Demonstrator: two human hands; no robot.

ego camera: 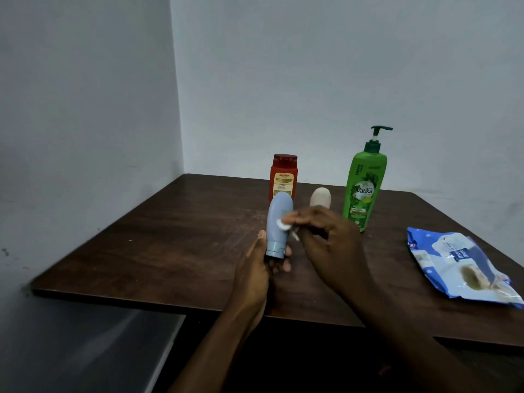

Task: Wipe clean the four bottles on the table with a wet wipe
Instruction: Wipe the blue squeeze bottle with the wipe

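My left hand (256,275) grips the cap end of a grey-blue tube bottle (278,222), held above the table with its cap pointing down toward me. My right hand (326,236) pinches a small white wet wipe (284,224) and presses it against the tube's side. Behind the tube stands a red bottle (283,177) with a yellow label. A small cream bottle (321,197) shows partly behind my right hand. A tall green pump bottle (364,184) stands upright to the right.
A blue and white wet wipe packet (459,268) lies on the right of the dark wooden table (170,245). Grey walls meet in a corner behind the table's far left edge.
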